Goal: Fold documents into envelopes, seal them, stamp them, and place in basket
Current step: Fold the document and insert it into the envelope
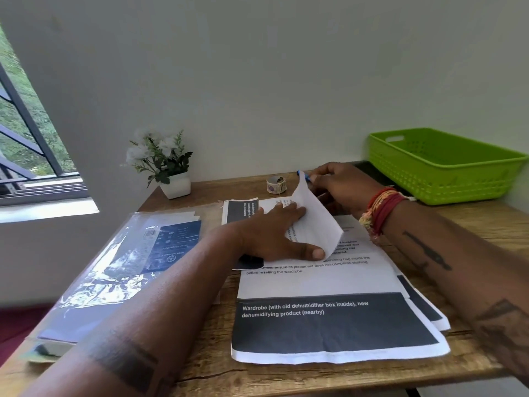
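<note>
a: how far along is this?

b: early, i'd say. the left hand (274, 239) lies flat, fingers straight, pressing the document (312, 224) onto the stack of printed sheets (329, 325) on the tabletop (206, 365). the right hand (340, 187) pinches the sheet's far edge and lifts it over, so that's the first fold.

a: anything finished?

b: the green basket (440, 167) at the back right shows nothing inside from here. the sticker roll (276, 184) sits untouched near the plant (163, 164). stuffing, sealing, stamping and dropping in the basket all look left to do.
</note>
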The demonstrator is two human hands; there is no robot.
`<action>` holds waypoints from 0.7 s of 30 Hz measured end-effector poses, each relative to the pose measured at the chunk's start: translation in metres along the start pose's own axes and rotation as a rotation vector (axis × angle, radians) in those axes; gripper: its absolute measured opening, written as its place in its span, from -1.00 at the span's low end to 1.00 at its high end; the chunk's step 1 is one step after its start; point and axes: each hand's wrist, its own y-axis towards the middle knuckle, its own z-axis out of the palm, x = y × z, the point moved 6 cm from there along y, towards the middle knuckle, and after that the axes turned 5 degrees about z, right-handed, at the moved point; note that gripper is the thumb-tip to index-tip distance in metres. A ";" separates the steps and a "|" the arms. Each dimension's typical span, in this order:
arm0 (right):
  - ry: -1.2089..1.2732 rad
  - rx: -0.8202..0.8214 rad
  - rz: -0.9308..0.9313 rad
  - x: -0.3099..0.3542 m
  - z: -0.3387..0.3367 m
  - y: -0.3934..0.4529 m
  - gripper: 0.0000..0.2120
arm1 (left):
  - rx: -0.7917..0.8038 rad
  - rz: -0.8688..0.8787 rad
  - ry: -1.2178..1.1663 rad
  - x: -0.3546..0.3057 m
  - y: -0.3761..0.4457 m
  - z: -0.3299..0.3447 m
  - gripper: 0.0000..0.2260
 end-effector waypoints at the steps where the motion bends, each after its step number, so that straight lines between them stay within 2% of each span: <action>1: -0.026 0.019 -0.033 0.001 0.004 -0.001 -0.86 | 0.010 -0.006 -0.004 -0.001 -0.002 -0.001 -0.06; 5: -0.201 0.022 -0.179 0.004 0.013 -0.002 -0.87 | -0.003 -0.010 -0.007 -0.002 -0.001 -0.001 -0.01; 8: -0.216 0.034 -0.205 0.004 0.015 -0.002 -0.80 | -0.041 0.006 0.000 0.002 0.000 -0.004 -0.04; 12: -0.229 0.171 -0.178 -0.001 0.026 -0.004 -0.69 | -0.107 0.120 -0.176 0.012 0.000 -0.012 -0.35; 16: -0.541 0.162 -0.295 0.002 0.036 -0.007 -0.71 | -0.188 0.100 -0.142 0.021 -0.002 -0.018 -0.75; 21: -0.718 0.135 -0.405 0.007 0.045 -0.013 -0.75 | -0.327 0.063 -0.088 0.036 0.000 -0.030 -0.78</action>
